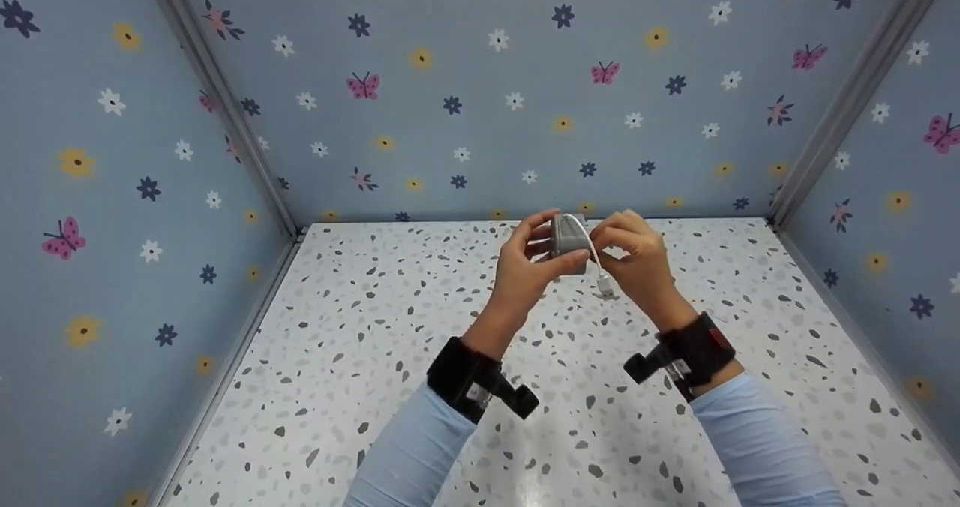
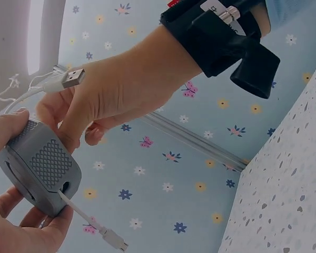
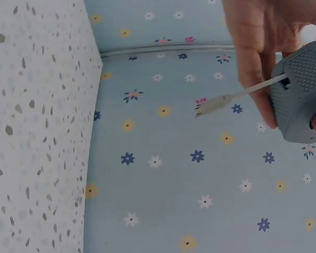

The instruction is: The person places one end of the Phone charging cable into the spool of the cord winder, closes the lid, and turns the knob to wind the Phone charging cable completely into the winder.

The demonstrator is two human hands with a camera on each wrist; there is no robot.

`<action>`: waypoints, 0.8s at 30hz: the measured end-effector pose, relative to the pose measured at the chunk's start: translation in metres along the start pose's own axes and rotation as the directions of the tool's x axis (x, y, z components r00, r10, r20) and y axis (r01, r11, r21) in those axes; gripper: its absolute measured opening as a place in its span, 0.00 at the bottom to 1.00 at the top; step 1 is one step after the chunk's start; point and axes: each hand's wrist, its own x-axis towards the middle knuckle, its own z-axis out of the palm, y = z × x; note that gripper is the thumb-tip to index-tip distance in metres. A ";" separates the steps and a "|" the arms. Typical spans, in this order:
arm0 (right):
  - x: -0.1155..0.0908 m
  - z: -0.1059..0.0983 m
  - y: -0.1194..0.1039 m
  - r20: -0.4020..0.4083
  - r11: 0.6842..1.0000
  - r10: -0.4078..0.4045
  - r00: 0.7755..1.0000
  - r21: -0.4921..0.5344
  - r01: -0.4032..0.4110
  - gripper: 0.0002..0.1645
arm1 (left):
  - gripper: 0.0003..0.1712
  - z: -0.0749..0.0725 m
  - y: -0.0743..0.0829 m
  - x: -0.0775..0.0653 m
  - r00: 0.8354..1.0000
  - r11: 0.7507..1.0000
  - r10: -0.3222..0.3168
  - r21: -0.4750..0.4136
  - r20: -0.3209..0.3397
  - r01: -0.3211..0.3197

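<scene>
My left hand [image 1: 525, 265] grips a small grey case [image 1: 568, 238] with crosshatched panels, thumb on the near side and fingers round the back. A white cable [image 1: 587, 238] arcs from its top, with the USB plug [image 1: 604, 287] dangling between the hands. In the left wrist view a thinner plug [image 2: 114, 240] sticks out from a slot at the case's other end; the right wrist view shows this plug [image 3: 213, 106] too. My right hand [image 1: 635, 258] has curled fingers pinching at the case's right side, where the fingertips are partly hidden.
Both hands are raised over the far part of a white speckled tabletop [image 1: 360, 342]. Blue panels with flowers and butterflies, including the back panel [image 1: 487, 64], stand round it on three sides, joined by grey metal posts [image 1: 225, 102].
</scene>
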 end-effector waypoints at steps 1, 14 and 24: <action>-0.001 0.001 0.001 -0.018 0.997 -0.066 0.998 -0.032 0.066 0.14 | 0.36 0.000 0.000 0.000 1.000 1.000 -0.001 0.000 0.000 0.001; -0.007 -0.001 0.007 -0.002 0.961 0.165 0.986 0.227 -0.160 0.10 | 0.36 -0.001 -0.002 -0.002 1.000 1.000 -0.006 -0.010 0.013 0.006; 0.008 -0.014 -0.010 0.515 0.387 0.679 0.524 0.356 -0.851 0.09 | 0.35 -0.002 -0.001 -0.001 1.000 1.000 -0.014 -0.013 0.003 0.014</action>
